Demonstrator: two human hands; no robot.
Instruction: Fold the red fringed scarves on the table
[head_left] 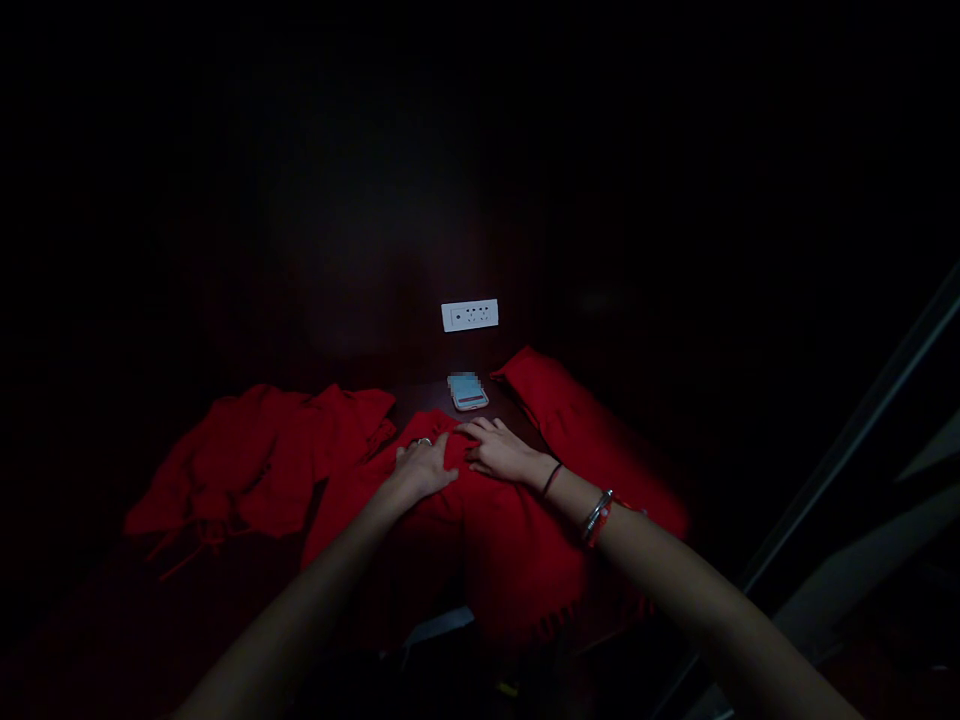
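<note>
A red fringed cloth, perhaps a scarf, lies spread in front of me and hangs over the near edge. My left hand rests on its upper part, digits apart, with a ring on one finger. Close beside it, my right hand lies on the same cloth, its fingers stretched toward the left hand. Neither hand visibly grips the fabric. Bracelets circle my right wrist. To the left is a crumpled red cloth with loose strings. A folded red cloth lies at the right.
Just beyond my hands, a phone with a lit screen lies on the dark surface. A white socket panel is on the dark wall behind. A pale diagonal edge runs along the right side. Most surroundings are too dark to make out.
</note>
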